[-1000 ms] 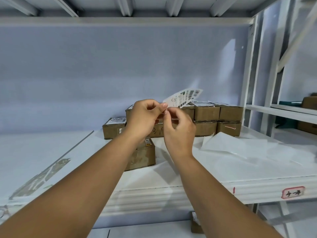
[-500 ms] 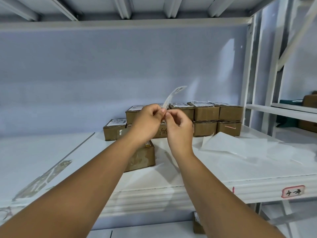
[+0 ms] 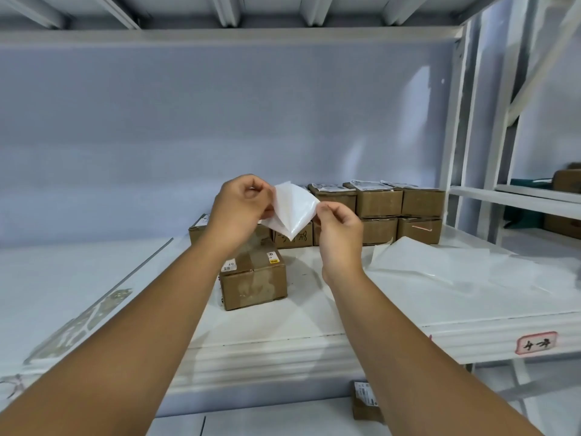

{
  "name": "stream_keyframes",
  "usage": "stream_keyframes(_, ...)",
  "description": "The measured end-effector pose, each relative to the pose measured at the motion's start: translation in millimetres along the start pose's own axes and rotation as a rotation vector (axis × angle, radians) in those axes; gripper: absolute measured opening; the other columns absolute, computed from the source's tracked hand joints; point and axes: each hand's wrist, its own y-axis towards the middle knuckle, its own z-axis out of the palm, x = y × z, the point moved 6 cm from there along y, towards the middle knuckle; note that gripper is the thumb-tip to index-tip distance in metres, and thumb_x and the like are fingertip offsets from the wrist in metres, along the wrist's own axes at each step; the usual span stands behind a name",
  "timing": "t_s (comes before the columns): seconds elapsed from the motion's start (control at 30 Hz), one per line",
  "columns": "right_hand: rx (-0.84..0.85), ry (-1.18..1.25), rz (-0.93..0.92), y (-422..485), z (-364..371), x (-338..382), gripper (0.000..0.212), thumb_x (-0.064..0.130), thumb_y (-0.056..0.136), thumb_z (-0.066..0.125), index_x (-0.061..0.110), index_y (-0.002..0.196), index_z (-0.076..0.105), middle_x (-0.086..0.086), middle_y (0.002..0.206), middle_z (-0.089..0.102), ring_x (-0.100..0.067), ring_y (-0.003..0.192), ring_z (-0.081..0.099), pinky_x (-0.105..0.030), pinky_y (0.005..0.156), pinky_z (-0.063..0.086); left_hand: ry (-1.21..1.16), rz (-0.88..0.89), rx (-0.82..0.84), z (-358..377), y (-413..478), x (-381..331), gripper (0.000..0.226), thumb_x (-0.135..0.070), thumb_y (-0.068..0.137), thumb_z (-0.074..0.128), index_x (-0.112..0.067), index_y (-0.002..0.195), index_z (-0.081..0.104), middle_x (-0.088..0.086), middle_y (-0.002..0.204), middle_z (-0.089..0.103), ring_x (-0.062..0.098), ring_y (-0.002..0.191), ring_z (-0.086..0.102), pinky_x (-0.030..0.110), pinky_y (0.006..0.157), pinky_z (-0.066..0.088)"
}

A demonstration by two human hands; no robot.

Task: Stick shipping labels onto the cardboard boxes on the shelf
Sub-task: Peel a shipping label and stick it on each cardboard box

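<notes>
Peeling looked to be the step in hand. Head view, centre of frame: a shipping label (image 3: 290,212) was pinched at its upper-left edge by the left hand (image 3: 239,209) and at its right corner by the right hand (image 3: 338,228), and held in the air in front of the cardboard boxes (image 3: 377,202). It was judged v. light, thin and floppy, prob. sticky on one side. It would be best held by corners only, w/ fingertips kept off the adhesive.

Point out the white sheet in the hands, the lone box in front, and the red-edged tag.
white sheet (image 3: 290,212): head view, middle of its glossy face.
lone box (image 3: 256,287): head view, its front side face.
red-edged tag (image 3: 536,342): head view, centre of the tag.
</notes>
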Motion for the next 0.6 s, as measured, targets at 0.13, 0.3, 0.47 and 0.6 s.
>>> stream_keyframes(0.13,0.032,0.057,0.092,2.5,3.5,-7.1,0.022,0.012,0.092,0.057,0.02,0.073,0.065,0.004,0.074,0.062,-0.012,0.073,0.054,-0.028,0.071,0.045,-0.156,-0.053,-0.017,-10.7,4.2,14.8,0.024,-0.007,0.093,0.048,-0.016,0.072,0.056,0.004,0.081,0.06,0.021,0.075,0.063,0.029,0.067,0.055)
stream_keyframes(0.3,0.079,0.046,0.119,0.0,8.0,-6.6,0.022,0.014,0.094,0.056,0.021,0.075,0.064,0.004,0.073,0.059,-0.008,0.058,0.045,-0.023,0.06,0.038,-0.432,-0.104,0.026,-11.0,0.1,26.9,0.027,-0.002,0.096,0.04,-0.012,0.072,0.049,0.0,0.071,0.057,0.008,0.06,0.062,0.021,0.056,0.052)
stream_keyframes(0.47,0.092,0.05,0.147,-0.6,8.6,-8.0,0.02,0.014,0.095,0.053,0.018,0.078,0.063,0.0,0.072,0.058,-0.007,0.042,0.039,-0.021,0.048,0.036,-0.346,-0.069,0.033,-19.2,2.1,28.7,0.022,-0.008,0.096,0.047,-0.015,0.076,0.053,0.007,0.073,0.055,0.017,0.061,0.054,0.021,0.05,0.048)
stream_keyframes(0.6,0.053,0.127,0.191,0.3,5.0,-9.8,0.019,0.012,0.098,0.05,0.015,0.082,0.06,-0.001,0.073,0.057,-0.004,0.036,0.038,-0.016,0.039,0.034,-0.258,-0.07,-0.005,-25.7,0.1,31.5,0.015,-0.011,0.096,0.05,-0.018,0.083,0.055,0.002,0.056,0.05,0.009,0.041,0.044,0.018,0.041,0.035)
